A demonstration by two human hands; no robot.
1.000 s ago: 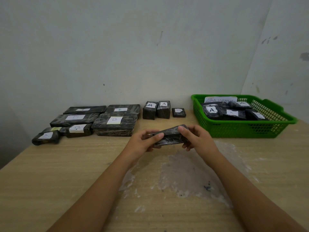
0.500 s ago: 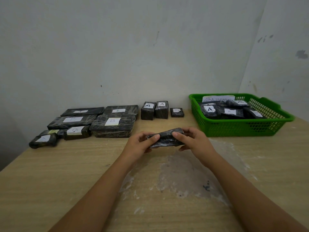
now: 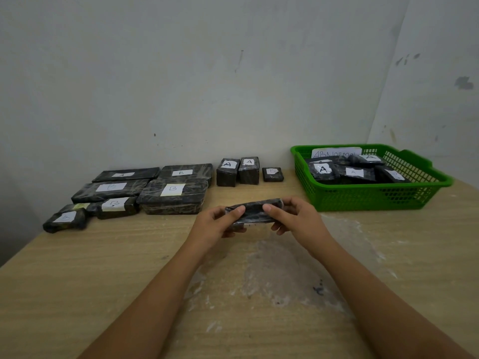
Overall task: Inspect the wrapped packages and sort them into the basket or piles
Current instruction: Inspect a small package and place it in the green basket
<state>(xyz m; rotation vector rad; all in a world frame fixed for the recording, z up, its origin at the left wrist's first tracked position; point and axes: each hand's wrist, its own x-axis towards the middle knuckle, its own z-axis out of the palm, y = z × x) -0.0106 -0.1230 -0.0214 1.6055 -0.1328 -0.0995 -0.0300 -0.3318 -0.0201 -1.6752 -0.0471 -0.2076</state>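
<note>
A flat black wrapped package (image 3: 255, 212) is held above the table's middle. My left hand (image 3: 216, 225) grips its left end, thumb on top; my right hand (image 3: 295, 218) grips its right end. A green basket (image 3: 363, 196) at the back right holds several black packages with white A labels and a paper sign. At the back left lies a pile of flat black packages (image 3: 172, 195) labelled A and B. Two upright A packages (image 3: 238, 171) and a small B package (image 3: 272, 174) stand by the wall.
The wooden table (image 3: 77, 281) has a worn whitish patch (image 3: 280, 270) under my hands. A white wall runs right behind the packages, with a corner behind the basket. The table's left edge drops off near the outermost small package (image 3: 64, 220).
The package has tilted in my hands, its top face turning away so I now see it more edge-on. Both hands keep their hold, a little lower over the table.
</note>
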